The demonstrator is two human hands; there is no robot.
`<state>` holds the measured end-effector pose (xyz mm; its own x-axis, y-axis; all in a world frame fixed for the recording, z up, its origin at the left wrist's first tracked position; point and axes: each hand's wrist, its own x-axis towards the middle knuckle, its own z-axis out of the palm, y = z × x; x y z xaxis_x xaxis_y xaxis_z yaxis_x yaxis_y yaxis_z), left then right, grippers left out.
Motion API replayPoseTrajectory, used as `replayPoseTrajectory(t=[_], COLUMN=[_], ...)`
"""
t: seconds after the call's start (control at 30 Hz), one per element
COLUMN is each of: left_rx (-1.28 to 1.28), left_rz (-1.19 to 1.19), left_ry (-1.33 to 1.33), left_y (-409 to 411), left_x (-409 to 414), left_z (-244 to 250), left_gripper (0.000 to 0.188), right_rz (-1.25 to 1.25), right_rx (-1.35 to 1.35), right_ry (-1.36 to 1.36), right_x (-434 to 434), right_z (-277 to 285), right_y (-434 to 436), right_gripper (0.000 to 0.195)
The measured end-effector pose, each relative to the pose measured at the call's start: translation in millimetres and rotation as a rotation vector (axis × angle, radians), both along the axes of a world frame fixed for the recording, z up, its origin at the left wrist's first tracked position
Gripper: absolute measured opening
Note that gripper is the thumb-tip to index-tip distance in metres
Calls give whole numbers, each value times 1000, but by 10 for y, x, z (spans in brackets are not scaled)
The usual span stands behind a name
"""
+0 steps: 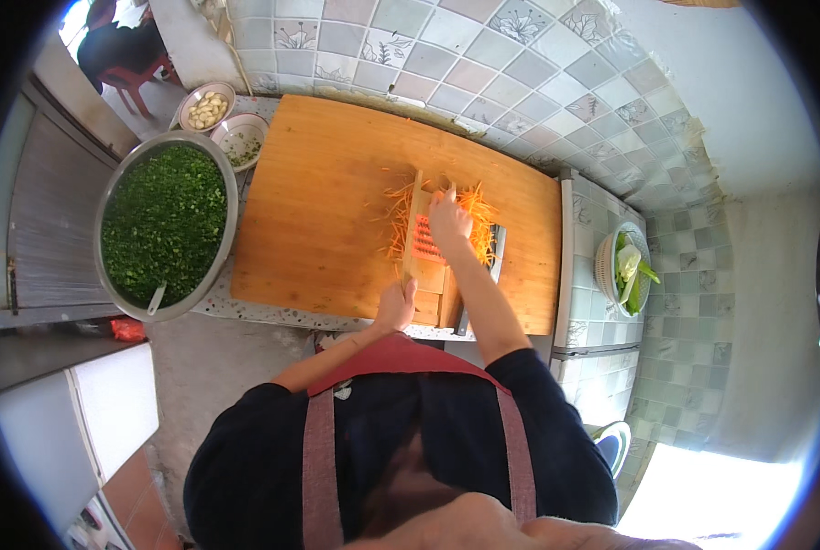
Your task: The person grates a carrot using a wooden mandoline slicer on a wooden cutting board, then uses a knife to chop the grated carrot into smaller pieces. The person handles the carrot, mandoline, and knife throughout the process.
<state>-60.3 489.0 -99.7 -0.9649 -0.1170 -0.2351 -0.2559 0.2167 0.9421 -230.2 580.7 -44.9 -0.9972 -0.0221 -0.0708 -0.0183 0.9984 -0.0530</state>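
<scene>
My left hand (396, 306) grips the near end of a wooden-framed grater (413, 265) with an orange toothed panel (425, 237). My right hand (450, 221) is curled over that panel, its fingers around a piece of carrot that they mostly hide. Shredded carrot (478, 206) lies in a loose heap under and on both sides of the grater. All of this rests on a large wooden cutting board (320, 206). A knife with a dark handle (462, 322) lies on the board just right of the grater, partly covered by my right forearm.
Left of the board stands a large metal bowl (228, 275) of chopped greens with a spoon (156, 300). Behind it are a bowl of peeled garlic (207, 110) and a bowl with green scraps (242, 139). A basket of leafy vegetables (606, 265) sits right. A tiled wall (451, 62) borders the back.
</scene>
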Motion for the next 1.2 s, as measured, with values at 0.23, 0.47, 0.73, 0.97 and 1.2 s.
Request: replayPoseTrajectory(t=[0.23, 0.47, 0.73, 0.97, 1.2], left_rx=[24, 13, 50, 53, 69], left_rz=[33, 53, 2, 100, 12], left_ry=[-78, 30, -85, -76, 7], left_y=[-62, 21, -11, -8, 35], left_x=[-87, -12, 14, -20, 51], left_z=[-26, -137, 8, -261, 17], left_gripper=[51, 53, 53, 48, 52], right_rz=[180, 189, 310, 344, 352], right_rx=[74, 52, 146, 158, 252], right_ry=[-100, -52, 31, -112, -6], right_x=[995, 17, 268, 713, -119], right_z=[350, 131, 54, 210, 86], right_y=[30, 59, 125, 134, 260], right_gripper=[44, 43, 39, 39, 30])
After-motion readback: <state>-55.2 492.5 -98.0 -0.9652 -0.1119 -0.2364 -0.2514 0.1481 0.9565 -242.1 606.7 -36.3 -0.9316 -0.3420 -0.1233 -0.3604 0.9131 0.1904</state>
